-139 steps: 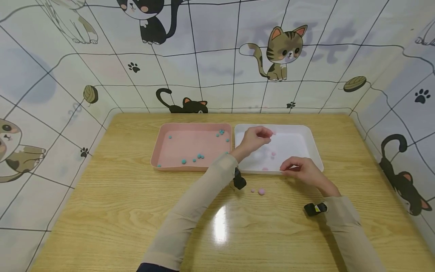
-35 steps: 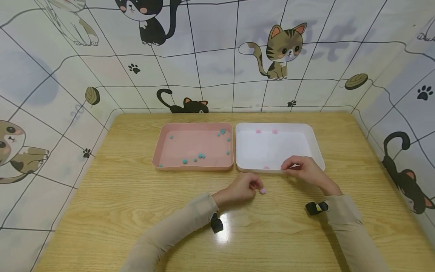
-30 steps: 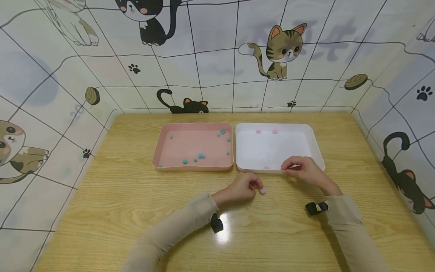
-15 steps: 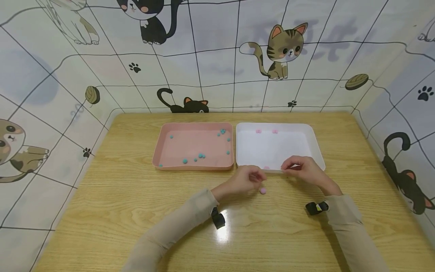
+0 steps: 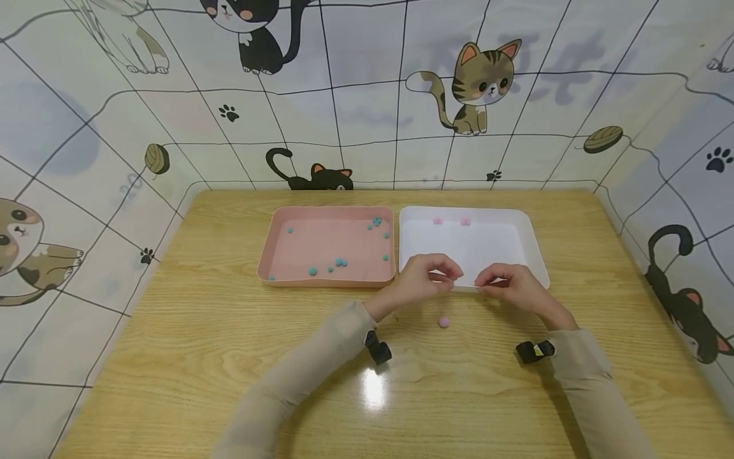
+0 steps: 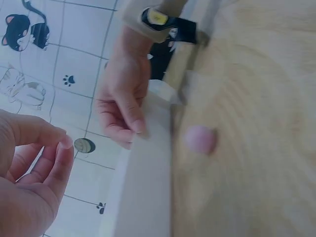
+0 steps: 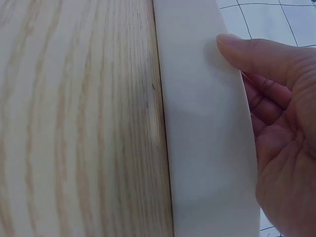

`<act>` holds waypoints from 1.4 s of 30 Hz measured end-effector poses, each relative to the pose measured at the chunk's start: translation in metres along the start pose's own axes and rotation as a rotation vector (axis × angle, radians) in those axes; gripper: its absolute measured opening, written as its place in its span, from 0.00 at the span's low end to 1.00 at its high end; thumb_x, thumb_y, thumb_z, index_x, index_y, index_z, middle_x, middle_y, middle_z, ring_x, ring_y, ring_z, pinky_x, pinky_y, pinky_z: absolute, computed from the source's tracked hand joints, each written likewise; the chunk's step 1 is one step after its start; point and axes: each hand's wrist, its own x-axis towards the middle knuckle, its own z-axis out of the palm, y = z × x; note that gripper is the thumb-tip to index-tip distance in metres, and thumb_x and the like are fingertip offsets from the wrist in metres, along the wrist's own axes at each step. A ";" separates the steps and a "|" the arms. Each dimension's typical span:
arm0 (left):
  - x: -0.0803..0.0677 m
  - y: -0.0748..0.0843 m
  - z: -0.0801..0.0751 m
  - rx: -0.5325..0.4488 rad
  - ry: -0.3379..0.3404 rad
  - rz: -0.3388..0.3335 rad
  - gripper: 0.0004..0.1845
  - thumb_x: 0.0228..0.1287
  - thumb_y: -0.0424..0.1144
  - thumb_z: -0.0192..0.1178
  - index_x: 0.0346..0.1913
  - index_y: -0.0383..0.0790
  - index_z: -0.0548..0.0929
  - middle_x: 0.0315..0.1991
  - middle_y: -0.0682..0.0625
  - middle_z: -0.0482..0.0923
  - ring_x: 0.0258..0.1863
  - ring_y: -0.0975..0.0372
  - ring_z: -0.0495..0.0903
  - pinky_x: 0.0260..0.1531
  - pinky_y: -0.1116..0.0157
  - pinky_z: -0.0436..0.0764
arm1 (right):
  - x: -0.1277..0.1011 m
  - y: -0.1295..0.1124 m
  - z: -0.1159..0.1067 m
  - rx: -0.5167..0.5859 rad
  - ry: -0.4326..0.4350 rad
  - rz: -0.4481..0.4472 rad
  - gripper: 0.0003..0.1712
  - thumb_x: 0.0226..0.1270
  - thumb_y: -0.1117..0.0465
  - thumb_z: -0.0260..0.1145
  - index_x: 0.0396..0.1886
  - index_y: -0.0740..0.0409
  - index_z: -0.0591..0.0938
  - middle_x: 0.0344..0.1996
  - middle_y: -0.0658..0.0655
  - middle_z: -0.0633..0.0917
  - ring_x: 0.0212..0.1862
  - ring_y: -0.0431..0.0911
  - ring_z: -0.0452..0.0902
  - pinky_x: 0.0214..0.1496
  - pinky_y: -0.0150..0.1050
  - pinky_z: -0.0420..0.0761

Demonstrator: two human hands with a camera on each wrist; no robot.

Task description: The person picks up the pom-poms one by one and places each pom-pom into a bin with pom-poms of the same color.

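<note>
My left hand (image 5: 421, 280) is raised over the front edge of the white tray (image 5: 530, 255), thumb and fingertips meeting. In the left wrist view a tiny pink ball (image 6: 65, 141) shows pinched between those fingertips. My right hand (image 5: 513, 290) grips the tray's front wall, its thumb outside the wall in the right wrist view and the other fingers partly hidden behind it. A larger pink ball (image 5: 444, 322) lies on the table just in front of the tray. Along the tray's back sit two small pink pieces, a left one (image 5: 438, 221) and a right one (image 5: 466, 222).
A pink tray (image 5: 327, 284) stands left of the white one, nearly against it, with several teal balls (image 5: 312, 271) scattered inside. Wooden table (image 5: 189, 357) extends around both trays. A cat-print backdrop (image 5: 367, 115) rises behind and at both sides.
The left hand went from over the white tray down to the table, took the tiny pink ball beside the larger one, and rose back toward the tray. The right hand has stayed on the wall.
</note>
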 end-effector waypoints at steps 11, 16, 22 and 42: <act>0.031 0.011 -0.013 -0.057 0.114 -0.046 0.09 0.57 0.20 0.58 0.42 0.25 0.79 0.41 0.36 0.79 0.41 0.59 0.78 0.44 0.72 0.77 | 0.001 0.003 -0.001 0.033 -0.014 -0.018 0.07 0.53 0.79 0.67 0.30 0.66 0.82 0.28 0.57 0.83 0.33 0.32 0.76 0.35 0.26 0.79; 0.044 0.009 -0.016 -0.057 0.130 -0.037 0.09 0.57 0.20 0.59 0.41 0.26 0.80 0.41 0.36 0.79 0.41 0.61 0.78 0.44 0.72 0.77 | 0.000 0.004 -0.002 0.032 -0.016 -0.014 0.08 0.52 0.79 0.67 0.31 0.66 0.82 0.28 0.57 0.83 0.33 0.32 0.76 0.35 0.25 0.79; 0.059 0.001 -0.020 -0.038 0.157 -0.043 0.09 0.58 0.21 0.59 0.42 0.29 0.80 0.42 0.38 0.80 0.42 0.60 0.79 0.41 0.71 0.79 | 0.001 -0.005 -0.001 -0.018 -0.015 -0.012 0.09 0.51 0.81 0.67 0.30 0.67 0.82 0.28 0.63 0.83 0.32 0.34 0.77 0.35 0.25 0.79; 0.090 -0.009 -0.023 0.022 0.231 -0.082 0.08 0.58 0.23 0.60 0.41 0.32 0.81 0.39 0.42 0.81 0.38 0.64 0.78 0.36 0.73 0.77 | 0.001 0.004 -0.003 0.017 -0.019 -0.042 0.08 0.52 0.78 0.68 0.30 0.64 0.83 0.28 0.61 0.83 0.33 0.33 0.77 0.35 0.25 0.79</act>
